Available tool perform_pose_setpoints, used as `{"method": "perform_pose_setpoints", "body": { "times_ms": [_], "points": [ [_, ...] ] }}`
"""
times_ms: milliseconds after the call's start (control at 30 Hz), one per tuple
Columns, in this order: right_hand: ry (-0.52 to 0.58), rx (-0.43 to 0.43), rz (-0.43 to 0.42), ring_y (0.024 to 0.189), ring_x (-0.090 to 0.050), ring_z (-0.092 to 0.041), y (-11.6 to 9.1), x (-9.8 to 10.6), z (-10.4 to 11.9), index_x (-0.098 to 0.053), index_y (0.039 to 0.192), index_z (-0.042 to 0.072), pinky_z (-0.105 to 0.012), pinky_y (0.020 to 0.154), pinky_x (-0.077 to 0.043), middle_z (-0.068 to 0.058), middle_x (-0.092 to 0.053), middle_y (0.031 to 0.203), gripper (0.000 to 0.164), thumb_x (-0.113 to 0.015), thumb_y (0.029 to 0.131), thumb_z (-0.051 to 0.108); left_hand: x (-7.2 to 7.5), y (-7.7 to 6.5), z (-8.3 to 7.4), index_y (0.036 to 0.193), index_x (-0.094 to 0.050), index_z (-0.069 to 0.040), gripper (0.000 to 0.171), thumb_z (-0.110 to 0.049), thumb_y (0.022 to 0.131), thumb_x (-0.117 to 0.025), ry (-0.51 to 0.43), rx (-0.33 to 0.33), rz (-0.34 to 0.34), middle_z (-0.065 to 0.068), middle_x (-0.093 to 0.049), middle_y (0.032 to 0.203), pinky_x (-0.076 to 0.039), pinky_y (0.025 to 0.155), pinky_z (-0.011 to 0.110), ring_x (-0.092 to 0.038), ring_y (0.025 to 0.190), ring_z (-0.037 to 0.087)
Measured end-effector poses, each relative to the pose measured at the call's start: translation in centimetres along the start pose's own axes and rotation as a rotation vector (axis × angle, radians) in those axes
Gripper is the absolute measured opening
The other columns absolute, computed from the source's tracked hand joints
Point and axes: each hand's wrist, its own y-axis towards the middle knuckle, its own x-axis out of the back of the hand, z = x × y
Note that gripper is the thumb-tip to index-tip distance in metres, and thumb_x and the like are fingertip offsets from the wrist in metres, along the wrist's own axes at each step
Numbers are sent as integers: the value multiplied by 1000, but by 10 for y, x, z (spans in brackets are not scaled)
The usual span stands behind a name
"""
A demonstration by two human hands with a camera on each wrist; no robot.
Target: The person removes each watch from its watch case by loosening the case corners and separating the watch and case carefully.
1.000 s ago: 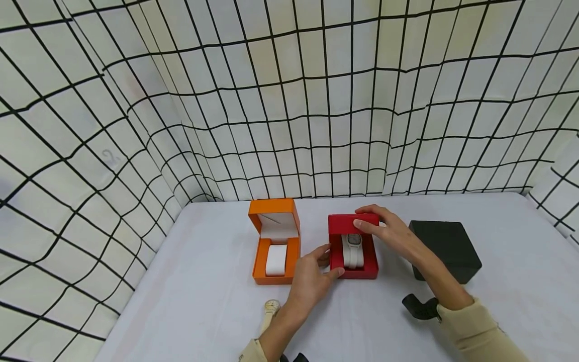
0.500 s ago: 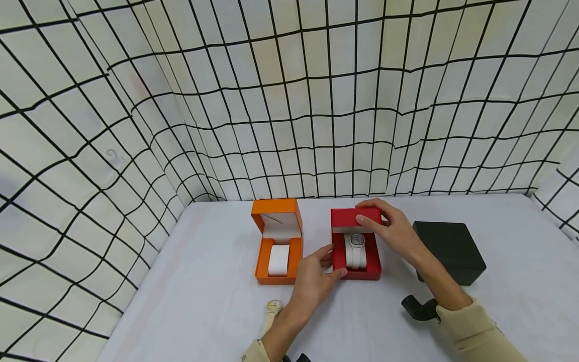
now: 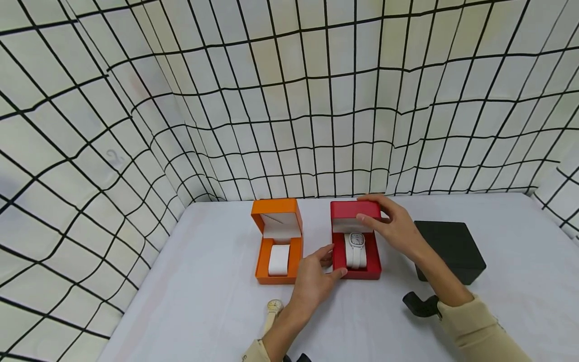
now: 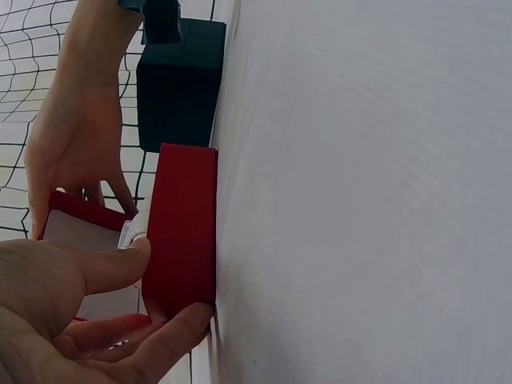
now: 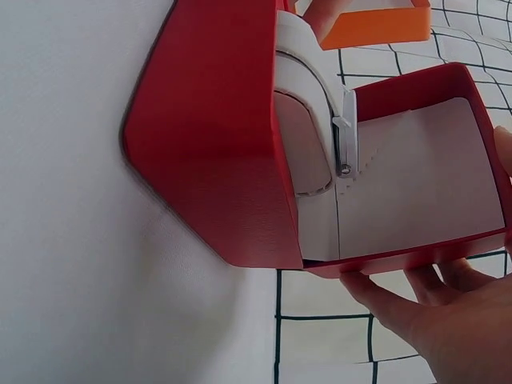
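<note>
A red watch box [image 3: 373, 261] stands on the white-covered table with its lid [image 3: 348, 209] raised. Inside, a white-strapped watch [image 3: 357, 251] sits round a white cushion. My left hand [image 3: 313, 284] holds the base at its left side, thumb at the front edge; in the left wrist view its fingers reach along the red base [image 4: 182, 224]. With my right hand [image 3: 398, 229] I pinch the lid's right side, thumb in front and fingers behind. The right wrist view shows the lid's pale lining [image 5: 424, 176] and the watch's side.
Left of the red box, an orange watch box [image 3: 260, 274] stands open around a bare white cushion [image 3: 278, 260]. A cream-strapped watch [image 3: 274, 307] lies by my left wrist, partly hidden. A dark green-black box [image 3: 452, 249] sits at the right. Black-gridded white netting [image 3: 312, 125] rises behind.
My right hand has tipped the red box's lid further up and back, uncovering more of the watch and the lid's lining. The left hand has stayed on the base.
</note>
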Motion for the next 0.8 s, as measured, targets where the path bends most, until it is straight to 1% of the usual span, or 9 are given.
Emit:
{"method": "perform_pose_setpoints", "body": {
  "times_ms": [200, 400, 567, 667, 800],
  "points": [
    [1, 16, -2, 136, -47, -35, 2, 0, 0, -51, 150, 18, -69, 114, -42, -15, -53, 146, 55, -70, 99, 28, 0, 0, 0, 138, -65, -1, 60, -10, 84, -87, -4, 0, 2, 15, -78, 117, -63, 92, 36, -74, 105, 24],
    [9, 34, -8, 134, -49, -35, 5, -1, -2, -50, 151, 20, -68, 112, -45, -15, -53, 147, 53, -67, 101, 24, -1, 0, -1, 138, -65, -1, 60, -10, 84, -87, -3, 0, -1, 15, -77, 118, -63, 93, 38, -74, 105, 25],
    [9, 26, -5, 140, -47, -38, 6, -1, -2, -47, 154, 22, -64, 110, -48, -14, -51, 152, 54, -64, 103, 25, -1, 0, -1, 138, -65, -1, 59, -10, 84, -87, -1, 4, -5, 14, -78, 117, -63, 93, 38, -74, 105, 24],
    [6, 16, -9, 146, -44, -41, 7, -2, -1, -45, 156, 23, -64, 109, -50, -14, -47, 157, 56, -64, 103, 25, 0, 0, -1, 139, -65, -2, 60, -11, 84, -87, 0, 5, -4, 14, -78, 117, -62, 93, 38, -74, 106, 24],
    [10, 4, -15, 149, -42, -43, 10, -3, -1, -41, 159, 23, -63, 108, -51, -15, -44, 160, 60, -64, 103, 24, 0, 0, -1, 139, -65, -2, 60, -11, 84, -87, 2, 3, -5, 13, -78, 117, -63, 93, 38, -73, 106, 24]
  ]
}}
